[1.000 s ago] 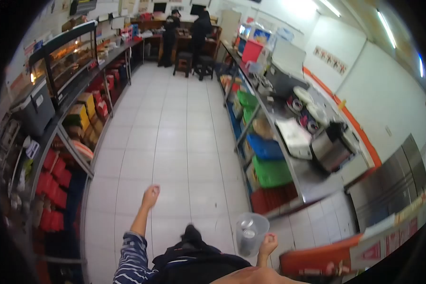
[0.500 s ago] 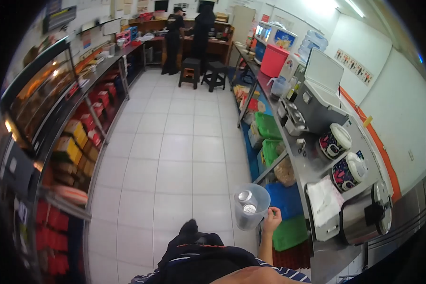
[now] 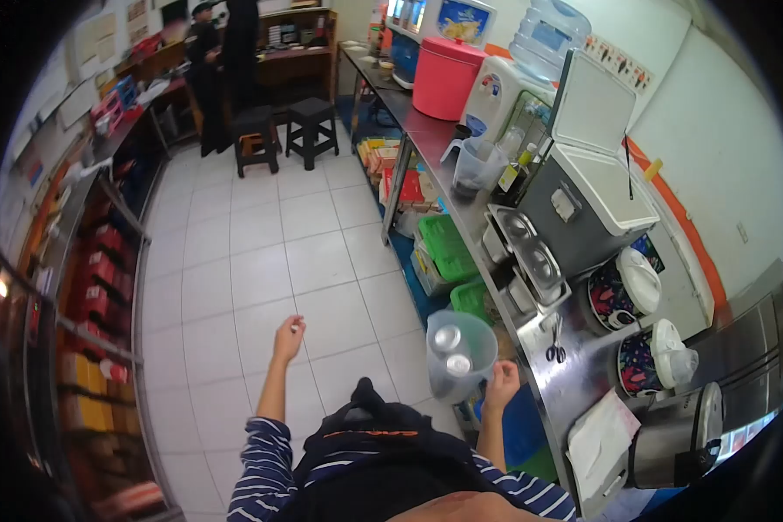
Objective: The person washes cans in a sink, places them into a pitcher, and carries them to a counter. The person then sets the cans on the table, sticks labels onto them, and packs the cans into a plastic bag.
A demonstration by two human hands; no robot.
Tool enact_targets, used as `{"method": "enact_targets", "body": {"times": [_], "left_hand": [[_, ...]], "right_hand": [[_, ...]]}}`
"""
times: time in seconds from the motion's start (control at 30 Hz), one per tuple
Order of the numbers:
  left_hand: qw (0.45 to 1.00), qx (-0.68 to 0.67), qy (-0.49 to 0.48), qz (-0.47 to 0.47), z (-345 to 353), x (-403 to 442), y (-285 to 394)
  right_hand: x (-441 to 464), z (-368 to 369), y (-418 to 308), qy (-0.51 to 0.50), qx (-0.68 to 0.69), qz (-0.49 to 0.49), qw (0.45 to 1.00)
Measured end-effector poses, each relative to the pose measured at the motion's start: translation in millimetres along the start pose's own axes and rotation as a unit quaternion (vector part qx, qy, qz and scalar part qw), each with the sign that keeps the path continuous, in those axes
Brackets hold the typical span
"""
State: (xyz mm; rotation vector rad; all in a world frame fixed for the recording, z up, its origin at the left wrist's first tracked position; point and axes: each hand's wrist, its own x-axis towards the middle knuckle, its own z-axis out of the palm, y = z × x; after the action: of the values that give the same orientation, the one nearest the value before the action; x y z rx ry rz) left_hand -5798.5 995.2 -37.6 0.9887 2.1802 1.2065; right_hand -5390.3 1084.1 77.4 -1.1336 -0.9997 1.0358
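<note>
At my right side, my right hand (image 3: 501, 385) grips the handle of a clear plastic pitcher (image 3: 451, 383). Inside it stand two silver-topped drink cans (image 3: 447, 338), side by side. The pitcher hangs in front of the steel counter's lower shelf, above floor level. Out over the white floor tiles, my left hand (image 3: 289, 339) hovers away from any object; its fingers are loosely curled, with a gap at the thumb, and I see nothing held.
The steel counter (image 3: 531, 335) along the right bears scissors (image 3: 555, 341), metal food pans (image 3: 531, 252), an open grey cooler (image 3: 583, 196), rice cookers (image 3: 622, 291) and a red bucket (image 3: 446, 78). Black stools (image 3: 311, 130) and two people (image 3: 202, 83) are farther ahead. Shelving (image 3: 96, 278) runs along the left.
My left hand has come into view over the floor. The counter and cooler are closer, and my view has turned rightward. The pitcher stays in my right hand.
</note>
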Motion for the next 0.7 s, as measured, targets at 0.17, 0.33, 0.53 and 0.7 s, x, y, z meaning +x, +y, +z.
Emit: {"method": "enact_targets", "body": {"times": [0.17,0.33,0.53,0.7], "left_hand": [[0.971,0.083,-0.220,-0.031,60,77,-51],[0.925,0.133,-0.336,-0.121,85,167,-44],[0.954,0.137,-0.264,0.036,110,419,28],[0.883,-0.238,-0.401,0.050,154,610,274]], "right_hand": [[129,139,17,0.066,0.036,-0.040,0.996],[250,246,15,0.061,0.091,-0.095,0.989],[383,395,23,0.110,0.147,-0.115,0.976],[463,487,81,0.186,0.120,-0.134,0.966]]}}
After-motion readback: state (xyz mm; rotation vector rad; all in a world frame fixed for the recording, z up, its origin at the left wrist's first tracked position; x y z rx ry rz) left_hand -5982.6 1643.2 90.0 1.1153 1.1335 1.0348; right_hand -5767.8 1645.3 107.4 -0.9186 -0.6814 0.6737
